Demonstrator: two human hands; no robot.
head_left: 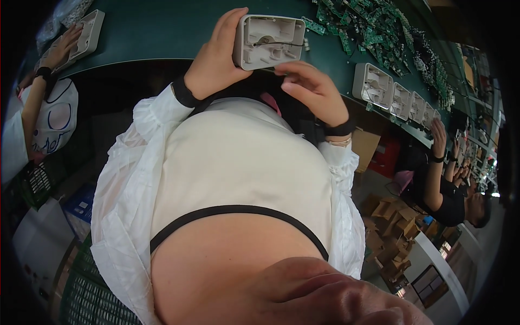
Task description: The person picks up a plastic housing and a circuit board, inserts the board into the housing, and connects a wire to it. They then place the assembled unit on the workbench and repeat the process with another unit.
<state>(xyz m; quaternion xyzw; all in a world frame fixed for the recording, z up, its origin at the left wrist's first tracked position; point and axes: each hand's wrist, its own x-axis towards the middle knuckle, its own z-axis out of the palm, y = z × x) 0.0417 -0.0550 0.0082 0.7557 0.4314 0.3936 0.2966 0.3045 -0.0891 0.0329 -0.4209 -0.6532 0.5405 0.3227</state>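
A white plastic housing (262, 27), shaped like a shallow open box, is held up at the edge of the green table. My left hand (208, 67) grips it along its left side, fingers behind and thumb below. Across its inside runs a thin dark wire (281, 43), and a small white connector (306, 44) sticks out past the right wall. By the lower right corner of the housing is my right hand (317, 92), thumb and fingers apart, holding nothing I can see. Its index fingertip is close to the bottom edge; whether it touches I cannot tell.
Green circuit boards (374, 32) with wires lie heaped at the back right of the table (157, 32). Several similar white housings (374, 84) line the right edge. Co-workers' hands (64, 47) are at the far left and far right. Cardboard boxes (398, 227) lie on the floor.
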